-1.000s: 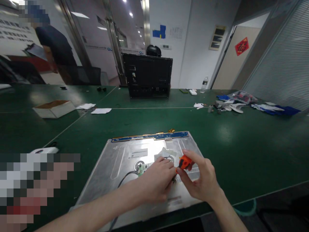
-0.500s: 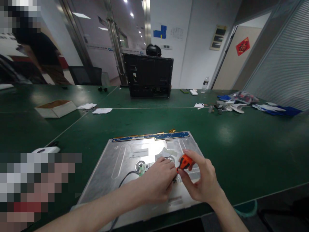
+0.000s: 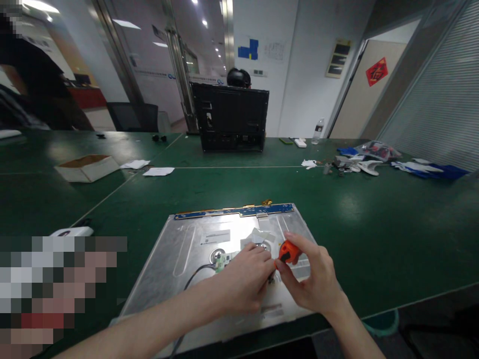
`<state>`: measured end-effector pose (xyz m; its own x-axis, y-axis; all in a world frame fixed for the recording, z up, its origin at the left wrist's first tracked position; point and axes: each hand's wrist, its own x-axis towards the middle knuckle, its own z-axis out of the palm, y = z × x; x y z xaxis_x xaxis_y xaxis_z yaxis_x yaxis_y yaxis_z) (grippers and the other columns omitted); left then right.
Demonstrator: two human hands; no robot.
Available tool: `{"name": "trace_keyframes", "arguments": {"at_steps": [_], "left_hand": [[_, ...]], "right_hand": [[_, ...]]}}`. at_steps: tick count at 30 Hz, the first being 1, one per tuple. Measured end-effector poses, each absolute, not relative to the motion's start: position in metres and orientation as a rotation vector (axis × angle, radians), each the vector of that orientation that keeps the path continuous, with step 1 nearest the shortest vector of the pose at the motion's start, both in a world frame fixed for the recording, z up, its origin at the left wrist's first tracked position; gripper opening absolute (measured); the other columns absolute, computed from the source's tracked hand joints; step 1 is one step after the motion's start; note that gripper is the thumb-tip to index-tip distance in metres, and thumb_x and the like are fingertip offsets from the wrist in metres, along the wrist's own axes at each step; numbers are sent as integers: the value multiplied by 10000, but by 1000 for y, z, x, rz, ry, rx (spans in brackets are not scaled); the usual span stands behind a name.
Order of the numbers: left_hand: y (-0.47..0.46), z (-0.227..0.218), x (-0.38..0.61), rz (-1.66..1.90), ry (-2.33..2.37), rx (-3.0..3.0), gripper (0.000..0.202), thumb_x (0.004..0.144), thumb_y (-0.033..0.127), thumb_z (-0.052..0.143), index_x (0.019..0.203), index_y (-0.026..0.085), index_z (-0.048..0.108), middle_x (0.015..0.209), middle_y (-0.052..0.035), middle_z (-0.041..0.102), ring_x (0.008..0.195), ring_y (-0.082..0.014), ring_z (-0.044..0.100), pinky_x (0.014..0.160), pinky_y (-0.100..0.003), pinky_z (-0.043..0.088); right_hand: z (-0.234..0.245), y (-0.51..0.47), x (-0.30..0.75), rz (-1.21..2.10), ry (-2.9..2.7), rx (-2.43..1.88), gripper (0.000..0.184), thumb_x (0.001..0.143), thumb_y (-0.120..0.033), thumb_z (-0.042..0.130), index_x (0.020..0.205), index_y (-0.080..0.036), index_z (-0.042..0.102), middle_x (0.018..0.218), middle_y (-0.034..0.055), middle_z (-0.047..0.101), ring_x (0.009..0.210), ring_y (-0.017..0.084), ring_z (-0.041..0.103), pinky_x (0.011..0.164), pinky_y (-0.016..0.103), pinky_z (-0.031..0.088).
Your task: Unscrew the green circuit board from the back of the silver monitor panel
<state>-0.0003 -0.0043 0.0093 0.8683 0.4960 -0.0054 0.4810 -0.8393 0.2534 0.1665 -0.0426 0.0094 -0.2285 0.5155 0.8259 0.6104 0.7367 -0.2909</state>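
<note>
Probably light and stiff, orange tool (image 3: 289,252): right hand (image 3: 317,279) pinches its handle, best spot; left hand (image 3: 247,280) alongside, can't tell its grip.

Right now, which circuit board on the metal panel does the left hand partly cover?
The small green board, partly hidden behind the left hand. The long blue board, along the metal panel's far edge, is uncovered.

Orange-black screwdriver (image 3: 288,251), seemingly, tilted above silver panel (image 3: 192,249).
</note>
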Motion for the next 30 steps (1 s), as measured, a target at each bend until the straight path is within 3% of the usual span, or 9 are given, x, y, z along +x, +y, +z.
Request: {"name": "trace_keyframes", "arguments": {"at_steps": [9, 19, 30], "left_hand": [[-5, 6, -2, 142, 735, 2800, 113, 702, 150, 536, 811, 181, 535, 880, -72, 599, 845, -235, 544, 770, -394, 433], [-4, 9, -1, 126, 707, 2785, 235, 714, 163, 571, 949, 179, 579, 946, -79, 630, 895, -241, 568, 836, -390, 424], [-1, 32, -27, 229, 786, 2728, 212, 747, 151, 606, 955, 188, 602, 912, -56, 623, 868, -221, 569, 775, -352, 423]], "right_hand": [[10, -42, 167, -160, -1882, -896, 495, 829, -171, 557, 1294, -219, 392, 782, -6, 657, 613, 131, 610, 500, 238, 507], [4, -42, 166, -123, -1853, -899, 481, 844, -166, 542, 1301, -200, 396, 751, -9, 661, 533, 119, 592, 463, 227, 504], [-15, -32, 167, -335, -1762, -951, 520, 850, -252, 589, 1328, -215, 387, 730, -8, 634, 515, 125, 583, 465, 248, 523]]}}
